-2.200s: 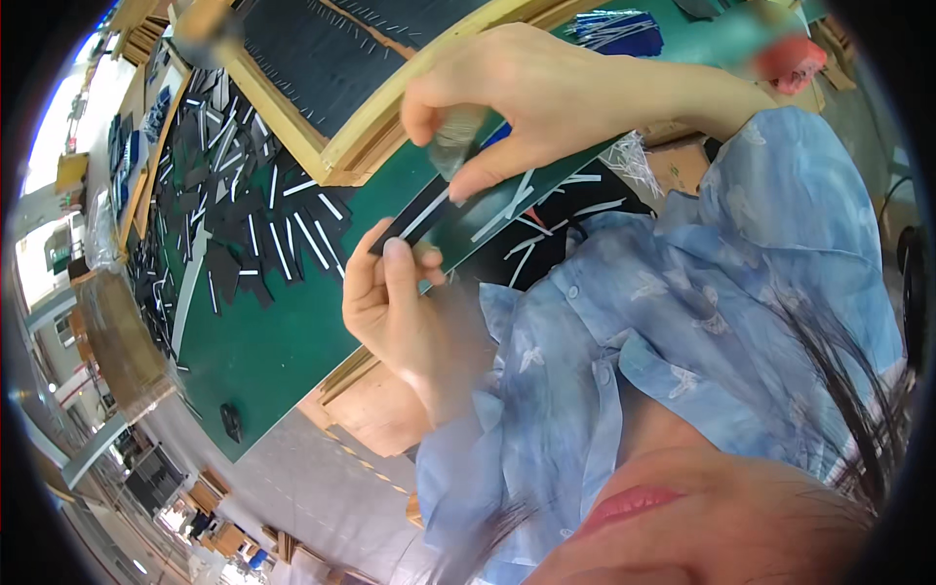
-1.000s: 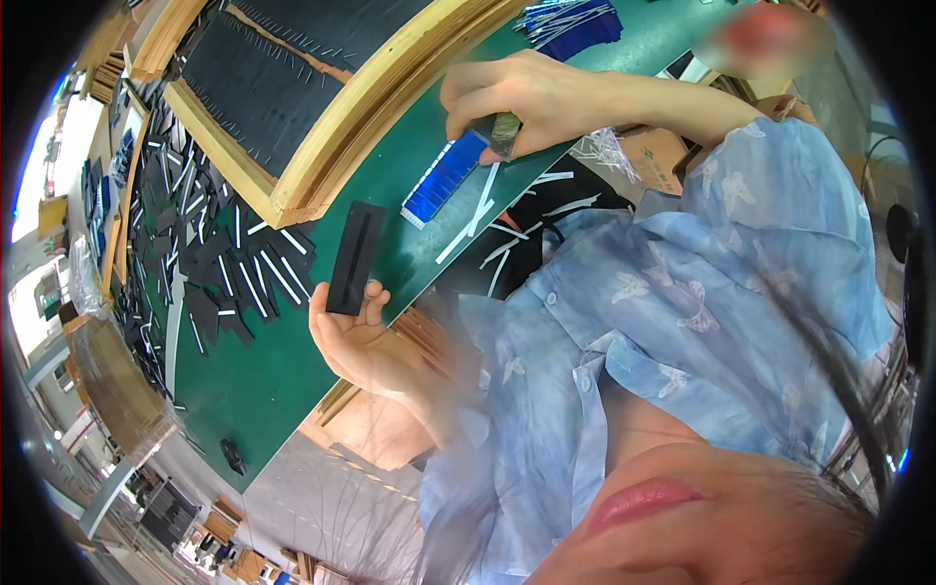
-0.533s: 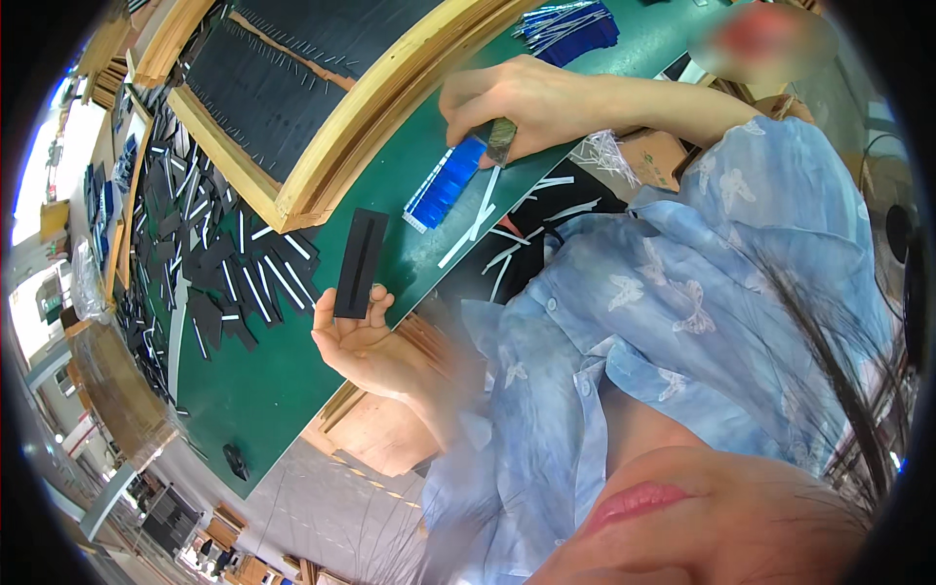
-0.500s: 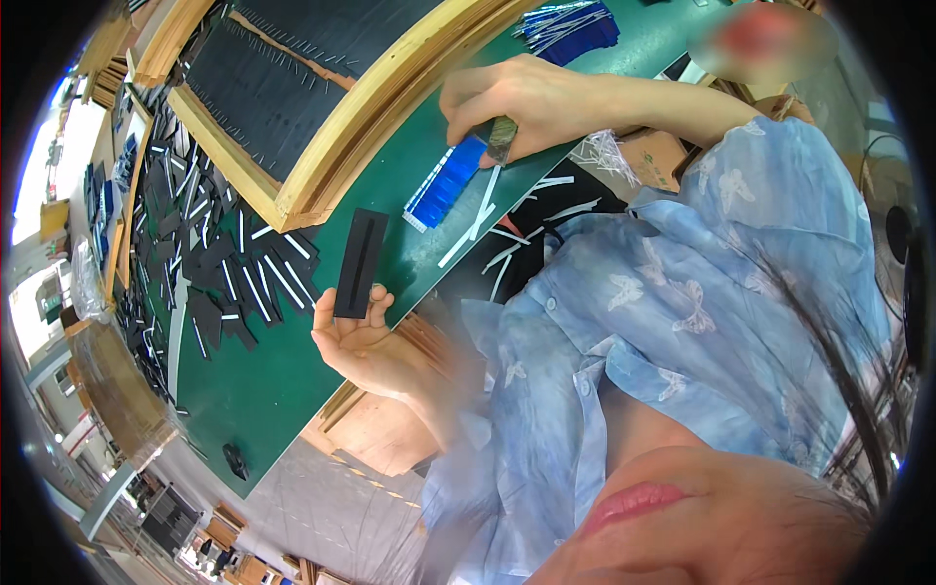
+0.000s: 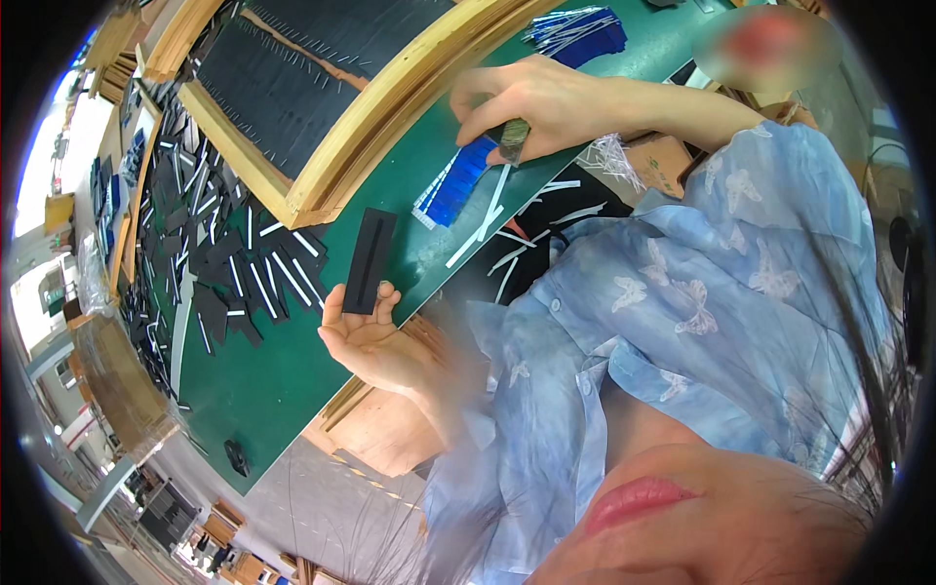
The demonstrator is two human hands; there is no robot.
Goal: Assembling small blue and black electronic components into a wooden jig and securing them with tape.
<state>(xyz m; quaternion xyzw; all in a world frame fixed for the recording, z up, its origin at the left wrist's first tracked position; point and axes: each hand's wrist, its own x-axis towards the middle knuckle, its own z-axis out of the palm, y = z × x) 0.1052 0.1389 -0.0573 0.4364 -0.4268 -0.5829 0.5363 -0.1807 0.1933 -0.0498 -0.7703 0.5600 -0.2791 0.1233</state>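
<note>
Left hand (image 5: 369,343): fingers pinch a flat, matte-black rectangle (image 5: 370,255). Right hand (image 5: 548,105): curled fingers grip a glassy-looking block (image 5: 512,143).

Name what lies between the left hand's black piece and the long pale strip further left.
In the head view, scattered black pieces and white strips, on green tabletop, lie between the held black piece and that pale strip.

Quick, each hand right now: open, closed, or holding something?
Left hand: holding a flat black piece.
Right hand: holding a small greyish block; can't tell if it grips the blue strip too.
</note>
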